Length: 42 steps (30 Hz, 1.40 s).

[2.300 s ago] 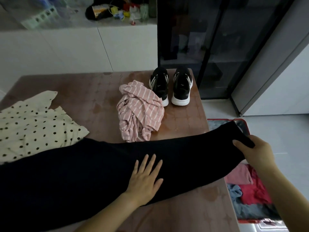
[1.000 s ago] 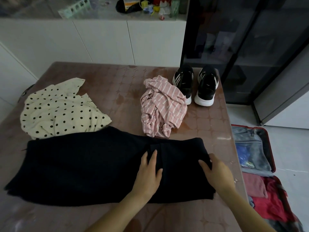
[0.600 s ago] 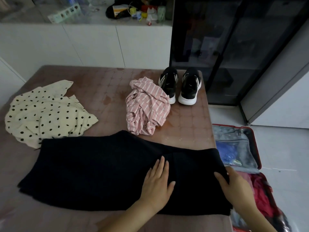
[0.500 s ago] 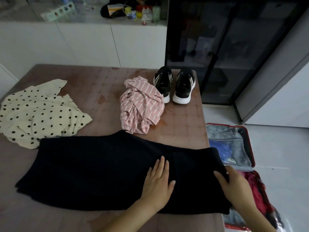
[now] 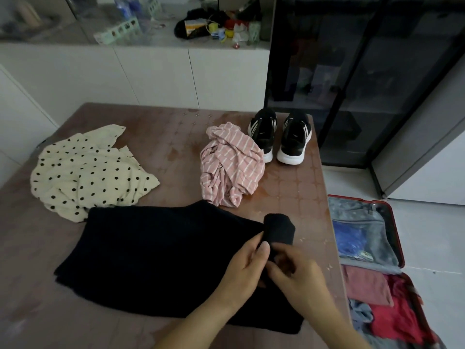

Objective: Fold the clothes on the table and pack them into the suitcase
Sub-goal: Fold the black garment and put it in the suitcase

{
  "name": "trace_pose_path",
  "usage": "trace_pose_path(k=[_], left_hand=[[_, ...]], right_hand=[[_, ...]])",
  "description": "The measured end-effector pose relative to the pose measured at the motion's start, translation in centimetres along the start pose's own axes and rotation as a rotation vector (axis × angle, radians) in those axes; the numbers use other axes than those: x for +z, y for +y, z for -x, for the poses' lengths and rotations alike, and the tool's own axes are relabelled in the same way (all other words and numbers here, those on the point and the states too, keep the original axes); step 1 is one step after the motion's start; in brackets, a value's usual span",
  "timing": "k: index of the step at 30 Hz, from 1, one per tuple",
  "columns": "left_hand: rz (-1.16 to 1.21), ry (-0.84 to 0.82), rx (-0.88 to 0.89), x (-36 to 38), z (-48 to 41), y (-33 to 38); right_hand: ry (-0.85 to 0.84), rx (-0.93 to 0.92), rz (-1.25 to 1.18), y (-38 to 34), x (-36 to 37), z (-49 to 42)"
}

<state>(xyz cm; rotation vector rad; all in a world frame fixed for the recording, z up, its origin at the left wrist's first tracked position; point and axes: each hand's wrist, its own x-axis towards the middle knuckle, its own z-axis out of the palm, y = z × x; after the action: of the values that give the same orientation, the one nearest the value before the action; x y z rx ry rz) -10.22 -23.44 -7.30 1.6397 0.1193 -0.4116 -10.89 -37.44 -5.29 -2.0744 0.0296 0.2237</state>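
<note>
Two hands raise the end of a black garment (image 5: 161,255).
The left hand (image 5: 239,270) and right hand (image 5: 302,278) pinch its right end, probably to fold it over the rest, which lies flat on the table (image 5: 176,137) beside the open suitcase (image 5: 357,199). Farther back, a striped top (image 5: 231,165), a spotted blouse (image 5: 85,172) and shoes (image 5: 279,137) wait.

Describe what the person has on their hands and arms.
Nothing is worn on either. The left hand and right hand are bare: no gloves, rings, watch or bracelet show. Both forearms are uncovered too, with no sleeve in view down to the picture's edge.
</note>
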Motion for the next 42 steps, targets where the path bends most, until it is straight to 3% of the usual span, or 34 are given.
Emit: trace_pose_path(k=[5, 10, 18, 23, 26, 29, 32, 37, 42], left_hand=[[-0.118, 0.255, -0.001, -3.2, -0.2, -0.5], [-0.275, 0.387, -0.06, -8.0, -0.5, -3.4], [-0.456, 0.488, -0.193, -15.3, 0.1, -7.1], [-0.753, 0.51, 0.001, -15.0, 0.7, -6.5], [-1.014, 0.395, 0.126, -14.2, 0.6, -6.3], [-1.116, 0.202, 0.016, -13.7, 0.1, -7.2], [-1.188, 0.155, -0.04, -13.7, -0.4, -8.7], [-1.223, 0.122, -0.054, -12.4, -0.3, -8.7], [-1.136, -0.024, -0.011, -8.2, 0.2, -7.8]], right_hand=[[-0.211, 0.031, -0.126, -0.9, 3.0, 0.4], [-0.025, 0.001, 0.053, 1.2, 2.8, -0.3], [-0.071, 0.159, 0.179, 5.1, 3.8, -0.7], [-0.151, 0.322, 0.032, 3.8, 6.3, -2.0], [-0.129, 0.395, -0.02, 3.3, 7.8, -3.1], [-0.15, 0.431, 0.01, 2.7, 8.5, -3.8], [-0.146, 0.424, 0.004, 2.3, 8.9, -3.8], [-0.125, 0.373, 0.037, 2.7, 7.8, -2.5], [-0.062, 0.444, 0.041, 4.2, 3.1, -0.3]])
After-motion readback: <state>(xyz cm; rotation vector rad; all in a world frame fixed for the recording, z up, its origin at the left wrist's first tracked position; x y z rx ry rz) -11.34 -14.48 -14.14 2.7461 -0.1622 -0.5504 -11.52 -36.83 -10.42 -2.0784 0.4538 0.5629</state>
